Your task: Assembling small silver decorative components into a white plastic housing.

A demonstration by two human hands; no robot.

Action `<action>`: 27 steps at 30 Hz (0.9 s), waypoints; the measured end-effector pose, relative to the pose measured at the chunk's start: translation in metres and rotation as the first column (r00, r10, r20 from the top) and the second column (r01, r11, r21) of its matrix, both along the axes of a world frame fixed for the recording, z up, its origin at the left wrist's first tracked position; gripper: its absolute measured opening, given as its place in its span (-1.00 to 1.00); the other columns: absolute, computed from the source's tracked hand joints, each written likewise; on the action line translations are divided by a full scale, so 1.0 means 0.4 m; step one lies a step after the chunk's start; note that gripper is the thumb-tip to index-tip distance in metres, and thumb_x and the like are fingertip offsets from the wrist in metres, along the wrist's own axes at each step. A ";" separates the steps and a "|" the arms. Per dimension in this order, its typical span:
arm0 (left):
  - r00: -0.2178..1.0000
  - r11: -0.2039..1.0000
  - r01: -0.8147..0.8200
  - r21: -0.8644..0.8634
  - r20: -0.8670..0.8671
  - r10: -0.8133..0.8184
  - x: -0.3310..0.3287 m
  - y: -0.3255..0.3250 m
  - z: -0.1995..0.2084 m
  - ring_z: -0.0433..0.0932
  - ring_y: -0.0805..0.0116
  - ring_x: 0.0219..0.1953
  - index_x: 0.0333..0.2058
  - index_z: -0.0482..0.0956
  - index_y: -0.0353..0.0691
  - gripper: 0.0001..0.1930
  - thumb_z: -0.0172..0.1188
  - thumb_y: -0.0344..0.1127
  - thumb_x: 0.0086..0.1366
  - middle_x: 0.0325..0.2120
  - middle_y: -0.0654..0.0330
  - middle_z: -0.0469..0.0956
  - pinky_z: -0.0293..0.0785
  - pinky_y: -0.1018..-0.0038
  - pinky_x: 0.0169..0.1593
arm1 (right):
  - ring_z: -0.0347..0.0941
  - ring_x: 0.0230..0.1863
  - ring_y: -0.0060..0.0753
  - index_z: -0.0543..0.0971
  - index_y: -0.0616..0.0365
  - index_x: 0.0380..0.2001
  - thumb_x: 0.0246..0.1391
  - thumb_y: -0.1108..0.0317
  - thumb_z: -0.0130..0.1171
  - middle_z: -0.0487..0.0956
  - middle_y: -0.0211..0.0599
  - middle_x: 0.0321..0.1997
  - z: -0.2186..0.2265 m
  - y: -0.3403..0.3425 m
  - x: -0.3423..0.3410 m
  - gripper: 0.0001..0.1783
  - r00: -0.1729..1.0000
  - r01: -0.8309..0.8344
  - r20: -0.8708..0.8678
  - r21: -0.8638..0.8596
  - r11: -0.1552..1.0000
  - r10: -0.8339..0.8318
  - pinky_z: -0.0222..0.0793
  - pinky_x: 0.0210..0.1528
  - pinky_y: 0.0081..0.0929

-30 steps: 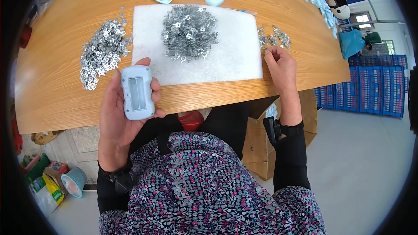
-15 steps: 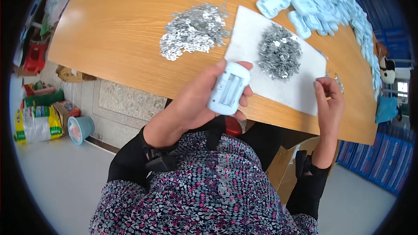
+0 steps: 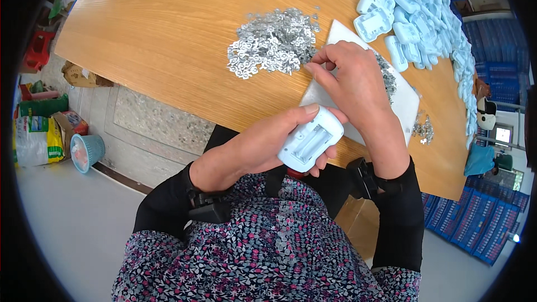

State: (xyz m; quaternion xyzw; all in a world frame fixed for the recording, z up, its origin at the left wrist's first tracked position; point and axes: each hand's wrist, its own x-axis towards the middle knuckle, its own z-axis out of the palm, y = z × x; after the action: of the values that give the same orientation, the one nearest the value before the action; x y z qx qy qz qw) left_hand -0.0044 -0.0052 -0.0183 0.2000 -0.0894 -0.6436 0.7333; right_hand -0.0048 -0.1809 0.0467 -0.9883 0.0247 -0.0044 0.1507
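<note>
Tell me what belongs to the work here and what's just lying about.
Likely part of the work:
pale-blue plastic casing, in the left hand
flat silver metal pieces, near the right hand
heaped pale-blue plastic casings
flat white pad, bearing grey metal parts

Likely just lying about:
light-blue round mesh bin
red plastic object

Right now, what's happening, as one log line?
left fingers: hold light-blue casing | right fingers: near silver metal pieces | any piece pinched: unclear

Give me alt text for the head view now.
A left hand holds a pale blue plastic case at the edge of a wooden table; the right hand is beside a heap of small metal pieces, with more blue cases piled beyond.
</note>
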 end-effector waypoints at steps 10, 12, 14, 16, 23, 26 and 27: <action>1.000 1.000 0.017 0.003 -0.026 -0.017 0.011 -0.005 -0.004 0.63 0.20 -0.32 0.07 0.37 -0.30 -0.44 -0.48 0.03 0.55 -0.26 -0.01 0.59 0.62 0.30 -0.21 | 0.58 -0.29 0.04 0.65 0.17 -0.38 0.06 0.27 0.11 0.63 -0.06 -0.40 -0.004 -0.001 0.016 -0.78 0.989 0.139 -0.054 0.106 0.984 -0.134 0.45 -0.15 -0.18; 0.999 1.000 -0.015 -0.008 -0.051 0.014 0.008 -0.007 -0.007 0.64 0.19 -0.32 0.08 0.36 -0.31 -0.42 -0.50 0.04 0.56 -0.26 -0.01 0.59 0.63 0.29 -0.20 | 0.57 -0.30 0.03 0.64 0.17 -0.35 0.06 0.28 0.09 0.63 -0.05 -0.39 0.015 0.001 -0.008 -0.78 0.963 0.267 -0.105 0.280 0.922 -0.247 0.47 -0.15 -0.18; 0.995 0.998 -0.066 -0.016 -0.070 0.064 0.006 -0.006 -0.005 0.64 0.17 -0.31 0.08 0.36 -0.31 -0.41 -0.51 0.05 0.56 -0.25 -0.02 0.59 0.63 0.28 -0.20 | 0.57 -0.38 -0.35 0.59 0.18 -0.36 0.14 0.36 0.10 0.64 -0.26 -0.44 0.020 -0.027 -0.053 -0.86 0.966 0.256 -0.079 0.448 0.857 -0.247 0.45 -0.27 -0.38; 0.990 0.993 -0.114 -0.011 -0.089 0.113 -0.001 -0.008 -0.007 0.64 0.17 -0.29 0.10 0.35 -0.30 -0.42 -0.51 0.04 0.57 -0.24 -0.03 0.59 0.64 0.26 -0.19 | 0.54 -0.39 -0.57 0.58 0.16 -0.38 0.18 0.40 0.11 0.63 -0.41 -0.45 0.029 -0.033 -0.100 -0.89 0.954 0.280 -0.114 0.679 0.679 -0.278 0.42 -0.32 -0.51; 0.979 0.979 -0.205 0.013 -0.012 0.205 -0.016 -0.030 -0.003 0.63 0.24 -0.26 0.24 0.26 -0.30 -0.43 -0.43 0.03 0.57 -0.17 0.05 0.56 0.64 0.28 -0.19 | 0.50 -0.48 -0.52 0.53 0.24 -0.23 0.26 0.44 0.13 0.65 -0.20 -0.12 0.012 0.026 -0.213 -0.91 0.958 0.222 -0.163 0.942 0.250 -0.238 0.43 -0.38 -0.57; 0.975 0.975 -0.220 0.032 0.028 0.220 -0.020 -0.037 0.002 0.63 0.22 -0.26 0.27 0.24 -0.33 -0.41 -0.42 0.03 0.57 -0.13 0.05 0.54 0.65 0.27 -0.18 | 0.50 -0.49 -0.51 0.55 0.25 -0.25 0.24 0.46 0.15 0.65 -0.23 -0.14 -0.017 0.038 -0.227 -0.92 0.943 0.220 -0.118 0.923 0.315 -0.311 0.43 -0.39 -0.53; 0.973 0.973 -0.228 0.041 0.043 0.226 -0.020 -0.036 0.004 0.63 0.23 -0.25 0.28 0.22 -0.34 -0.41 -0.42 0.02 0.57 -0.12 0.06 0.54 0.65 0.27 -0.17 | 0.51 -0.47 -0.46 0.56 0.24 -0.26 0.21 0.46 0.17 0.65 -0.24 -0.16 -0.021 0.040 -0.230 -0.92 0.942 0.215 -0.072 0.881 0.421 -0.329 0.43 -0.36 -0.49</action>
State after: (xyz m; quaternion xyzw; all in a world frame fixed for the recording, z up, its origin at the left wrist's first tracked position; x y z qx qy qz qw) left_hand -0.0124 -0.0196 -0.0167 0.2378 -0.0649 -0.5537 0.7954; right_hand -0.0967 -0.1650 0.0385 -0.7498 0.1743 -0.0704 0.6344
